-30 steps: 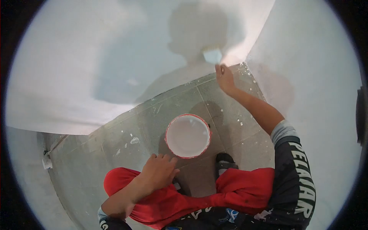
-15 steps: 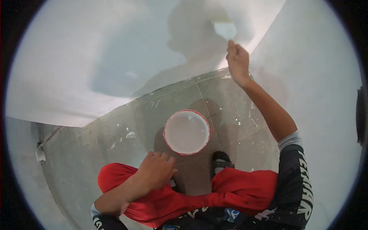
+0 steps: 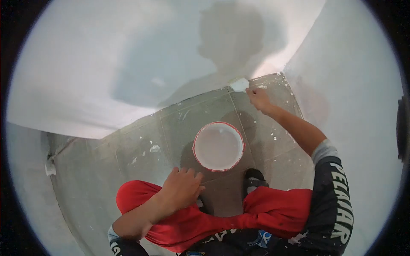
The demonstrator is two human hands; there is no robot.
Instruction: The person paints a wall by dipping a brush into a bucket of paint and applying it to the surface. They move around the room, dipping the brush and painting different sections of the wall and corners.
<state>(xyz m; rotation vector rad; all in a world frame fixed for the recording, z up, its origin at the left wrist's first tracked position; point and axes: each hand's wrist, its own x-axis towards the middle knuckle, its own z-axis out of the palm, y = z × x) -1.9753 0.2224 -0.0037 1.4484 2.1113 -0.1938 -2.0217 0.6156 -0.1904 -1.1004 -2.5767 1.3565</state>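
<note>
My right hand [image 3: 259,99] grips a wide paintbrush [image 3: 240,85] coated in white paint. Its bristles are at the bottom of the white wall [image 3: 162,47], close to where wall and floor meet. Between my feet and that wall stands a round bucket [image 3: 218,146] with a red rim, holding whitish paint. My left hand [image 3: 183,187] hangs loosely past my left knee, fingers apart and nothing in them, just left of and below the bucket.
Grey floor tiles [image 3: 171,128] carry white paint spots. A second pale wall [image 3: 354,85] rises on the right and forms a corner. A small white object [image 3: 50,167] sits at the far left edge. A dark object [image 3: 402,129] is at the right edge.
My right hand and the paintbrush have come down the wall from higher up to its foot. My left hand stays over the knee. The view has shifted slightly.
</note>
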